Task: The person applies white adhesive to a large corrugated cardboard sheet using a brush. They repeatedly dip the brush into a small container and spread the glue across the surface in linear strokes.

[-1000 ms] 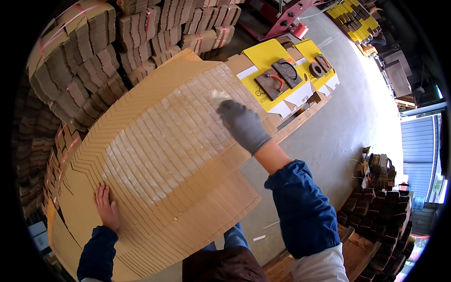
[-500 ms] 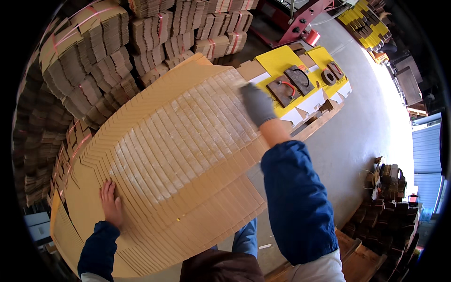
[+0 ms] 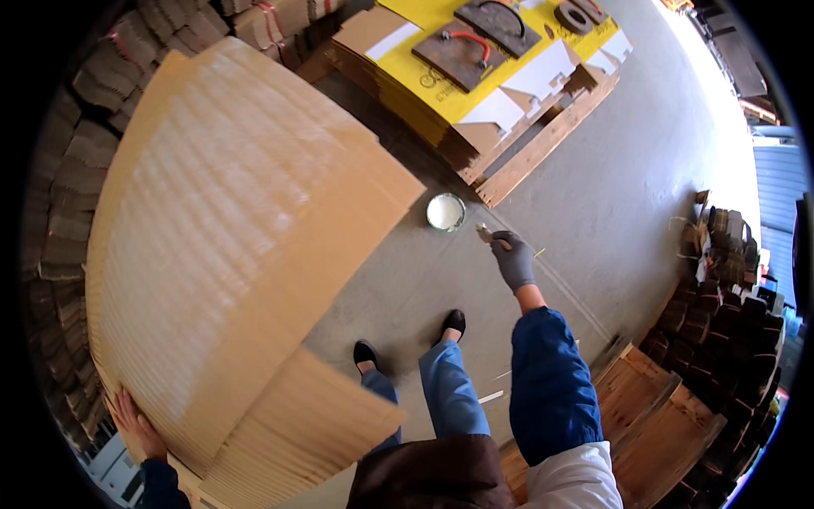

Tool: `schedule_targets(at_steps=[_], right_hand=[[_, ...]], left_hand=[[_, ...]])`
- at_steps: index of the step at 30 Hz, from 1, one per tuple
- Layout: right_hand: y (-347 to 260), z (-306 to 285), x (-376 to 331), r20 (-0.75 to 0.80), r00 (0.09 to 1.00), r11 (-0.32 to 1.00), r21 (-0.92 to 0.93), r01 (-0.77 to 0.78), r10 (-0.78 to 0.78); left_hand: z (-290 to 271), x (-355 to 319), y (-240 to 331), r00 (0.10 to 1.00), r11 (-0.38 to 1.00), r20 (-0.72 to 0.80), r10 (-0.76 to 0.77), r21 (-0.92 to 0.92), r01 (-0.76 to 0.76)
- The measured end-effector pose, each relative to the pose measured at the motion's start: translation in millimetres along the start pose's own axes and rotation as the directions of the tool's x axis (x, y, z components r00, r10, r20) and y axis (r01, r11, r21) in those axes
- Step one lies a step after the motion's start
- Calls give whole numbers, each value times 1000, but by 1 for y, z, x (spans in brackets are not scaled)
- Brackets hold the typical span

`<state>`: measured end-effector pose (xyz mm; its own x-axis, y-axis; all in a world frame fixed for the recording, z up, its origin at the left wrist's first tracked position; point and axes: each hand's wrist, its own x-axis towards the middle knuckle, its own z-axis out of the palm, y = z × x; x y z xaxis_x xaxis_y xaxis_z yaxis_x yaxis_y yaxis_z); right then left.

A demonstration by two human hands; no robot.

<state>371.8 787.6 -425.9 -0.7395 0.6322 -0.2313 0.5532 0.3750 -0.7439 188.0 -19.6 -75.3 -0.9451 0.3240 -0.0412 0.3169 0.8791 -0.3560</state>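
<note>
A row of overlapping cardboard sheets (image 3: 280, 246) lies on my left, with a whitish, wet-looking coating across its middle. My bare left hand (image 3: 140, 424) rests flat on the sheets' near left edge, fingers stretched out. In a grey glove, my right hand (image 3: 512, 259) is closed around a brush (image 3: 484, 233), bristles pointing left. Just beyond the bristles, a round tub of white paste (image 3: 446, 213) stands on the floor. The brush is apart from the tub.
Ahead, a wooden pallet (image 3: 543, 140) carries yellow printed cardboard (image 3: 407, 72), topped by dark plates with handles (image 3: 462, 53) and a tape roll (image 3: 574, 17). Bundled cardboard stacks (image 3: 72, 204) line the left. Wooden pallets (image 3: 653, 416) and dark stacks (image 3: 721, 348) stand at right.
My right hand has left the sheets' far end and come nearer, over the floor beside the tub. The view has shifted to the right, bringing the tub and my feet into sight.
</note>
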Motion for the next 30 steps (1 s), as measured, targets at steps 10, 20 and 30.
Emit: schedule_targets(at_steps=[10, 20, 30], right_hand=[[117, 162, 82, 213, 977, 964, -261, 39, 18], [179, 232, 102, 259, 966, 968, -245, 51, 15], [171, 203, 95, 307, 952, 997, -66, 32, -10]], left_hand=[[-5, 6, 2, 996, 985, -66, -60, 158, 70], [-34, 0, -37, 993, 947, -70, -98, 301, 115], [-42, -1, -25, 991, 952, -52, -121, 276, 130]])
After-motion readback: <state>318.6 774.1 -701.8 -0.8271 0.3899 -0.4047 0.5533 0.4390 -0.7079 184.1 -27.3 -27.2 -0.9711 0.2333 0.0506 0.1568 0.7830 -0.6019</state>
